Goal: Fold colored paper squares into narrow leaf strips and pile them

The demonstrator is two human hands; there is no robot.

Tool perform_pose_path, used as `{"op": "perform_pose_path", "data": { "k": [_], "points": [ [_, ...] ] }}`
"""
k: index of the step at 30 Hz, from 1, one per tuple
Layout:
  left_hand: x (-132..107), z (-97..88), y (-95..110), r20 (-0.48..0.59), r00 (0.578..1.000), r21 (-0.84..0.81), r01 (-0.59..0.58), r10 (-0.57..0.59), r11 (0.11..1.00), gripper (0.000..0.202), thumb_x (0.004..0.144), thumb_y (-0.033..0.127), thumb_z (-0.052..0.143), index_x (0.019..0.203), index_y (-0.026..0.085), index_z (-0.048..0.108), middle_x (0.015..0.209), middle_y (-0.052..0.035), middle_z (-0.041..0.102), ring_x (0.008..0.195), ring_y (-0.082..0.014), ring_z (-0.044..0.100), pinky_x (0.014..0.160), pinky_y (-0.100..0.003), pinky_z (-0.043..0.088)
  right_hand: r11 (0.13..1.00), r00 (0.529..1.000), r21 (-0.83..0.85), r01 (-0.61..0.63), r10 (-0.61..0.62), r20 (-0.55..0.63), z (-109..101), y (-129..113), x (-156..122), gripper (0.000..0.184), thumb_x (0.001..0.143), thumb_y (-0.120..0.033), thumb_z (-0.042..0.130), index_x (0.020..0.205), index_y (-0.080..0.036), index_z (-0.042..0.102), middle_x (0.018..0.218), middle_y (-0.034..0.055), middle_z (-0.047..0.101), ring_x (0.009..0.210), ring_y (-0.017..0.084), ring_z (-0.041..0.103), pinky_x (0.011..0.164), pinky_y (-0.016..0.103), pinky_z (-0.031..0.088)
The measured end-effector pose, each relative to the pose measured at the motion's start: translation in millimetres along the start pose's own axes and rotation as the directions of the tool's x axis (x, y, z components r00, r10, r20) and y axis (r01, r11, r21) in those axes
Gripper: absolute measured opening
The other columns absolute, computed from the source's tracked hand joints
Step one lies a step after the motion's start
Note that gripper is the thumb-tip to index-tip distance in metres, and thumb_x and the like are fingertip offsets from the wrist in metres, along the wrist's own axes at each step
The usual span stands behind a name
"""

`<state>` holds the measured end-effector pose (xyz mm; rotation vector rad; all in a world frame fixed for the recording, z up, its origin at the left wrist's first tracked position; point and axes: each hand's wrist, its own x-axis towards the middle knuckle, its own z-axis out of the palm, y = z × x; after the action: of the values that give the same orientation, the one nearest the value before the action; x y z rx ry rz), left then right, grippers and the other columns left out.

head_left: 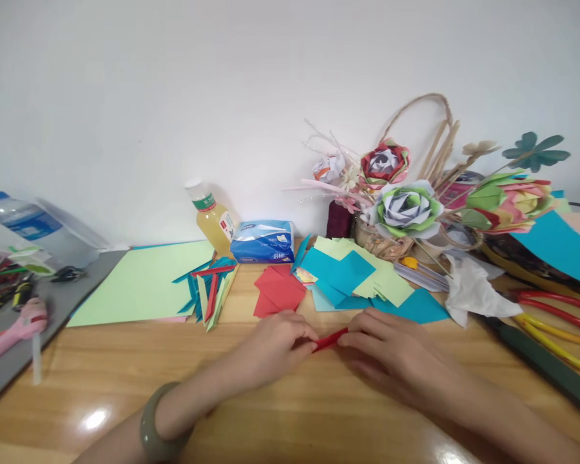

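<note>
A narrow folded strip of red paper [329, 341] is stretched between my hands, just above the wooden table [270, 425]. The fingertips of my left hand [275, 345] pinch its left end. At the other end, my right hand [396, 351] grips it between thumb and fingers. Right behind my hands lies a small pile of red paper squares [279, 291]. To its right spreads a heap of blue [336, 274] and light green paper pieces [391, 283]. Folded strips in blue, red and green [210, 290] are gathered to the left.
Light green sheets [149, 283], a juice bottle [211, 219] and a blue tissue pack [263, 241] stand or lie behind. Paper flowers [408, 209] fill the back right. Scissors with red handles [560, 306] and a dark green tool [541, 361] lie right; a pink glue gun [22, 328] lies left.
</note>
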<state>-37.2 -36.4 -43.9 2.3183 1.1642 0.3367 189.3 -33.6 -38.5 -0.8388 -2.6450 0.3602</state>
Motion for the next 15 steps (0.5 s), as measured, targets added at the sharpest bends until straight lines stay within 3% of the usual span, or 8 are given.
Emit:
{"op": "perform_pose_path", "data": {
  "k": [8, 15],
  "points": [
    [0.0, 5.1, -1.5, -0.008, 1.0, 0.07, -0.005, 0.006, 0.998, 0.01, 0.082, 0.013, 0.059, 0.086, 0.018, 0.067, 0.081, -0.0014, 0.067, 0.08, -0.0167, 0.057, 0.069, -0.024, 0.041, 0.998, 0.999, -0.064, -0.016, 0.013, -0.052, 6.2, 6.9, -1.0, 0.016, 0.089, -0.017, 0.045, 0.077, -0.019, 0.056, 0.079, 0.0036, 0.057, 0.074, 0.017, 0.052, 0.064, 0.029, 0.041],
    [0.1, 5.5, -4.5, -0.041, 0.999, 0.062, -0.034, 0.036, 0.998, 0.017, 0.08, 0.007, 0.056, 0.087, 0.019, 0.066, 0.086, -0.0018, 0.066, 0.082, -0.0166, 0.058, 0.071, -0.024, 0.044, 0.998, 0.997, 0.001, -0.069, 0.069, 0.026, 6.6, 6.6, -1.9, 0.008, 0.083, -0.013, 0.051, 0.086, -0.019, 0.056, 0.085, 0.0039, 0.06, 0.079, 0.019, 0.054, 0.069, 0.032, 0.043]
  ]
}}
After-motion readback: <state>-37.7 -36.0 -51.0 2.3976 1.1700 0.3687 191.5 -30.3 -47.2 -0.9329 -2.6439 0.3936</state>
